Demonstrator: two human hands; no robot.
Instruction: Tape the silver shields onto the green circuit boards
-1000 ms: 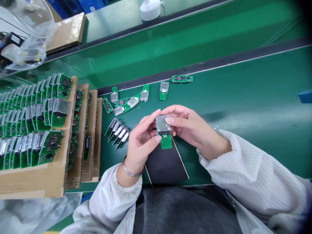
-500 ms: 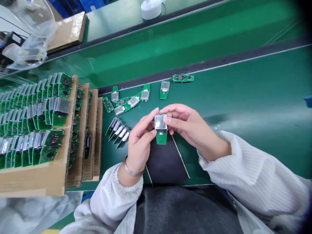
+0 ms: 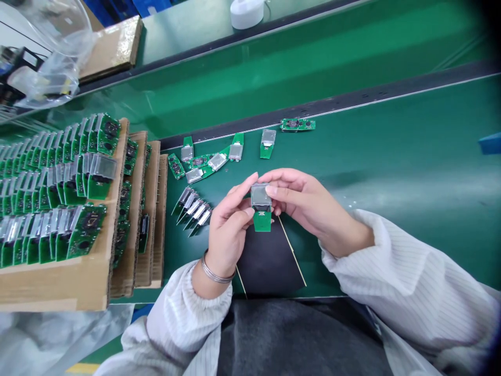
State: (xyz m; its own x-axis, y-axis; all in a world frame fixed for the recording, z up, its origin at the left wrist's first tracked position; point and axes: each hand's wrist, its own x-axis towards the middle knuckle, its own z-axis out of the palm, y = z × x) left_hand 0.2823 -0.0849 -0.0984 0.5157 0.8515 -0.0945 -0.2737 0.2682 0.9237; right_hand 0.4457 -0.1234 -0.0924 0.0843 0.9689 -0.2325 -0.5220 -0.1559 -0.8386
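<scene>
A small green circuit board [image 3: 262, 221] with a grey square display screen [image 3: 260, 195] at its top end is held between both hands over the bench. My left hand [image 3: 229, 224] is closed on its left edge, thumb near the screen's lower corner. On the other side, my right hand [image 3: 301, 206] pinches it, with the thumb resting on the screen's right edge. Below them lies a black sheet [image 3: 270, 263] with pale edges. Left of my left hand, several boards with screens [image 3: 191, 210] lean together in a row.
Loose circuit boards [image 3: 217, 162] lie near the bench's back ledge, another board [image 3: 298, 125] farther right. At left, cardboard racks [image 3: 90, 292] hold rows of upright boards. A white round object [image 3: 246, 13] sits on the upper shelf; a blue item [image 3: 490, 144] is at far right.
The hands keep their hold on the board. Its screen has lost its bright reflection and looks duller grey. The whole view has shifted slightly.
</scene>
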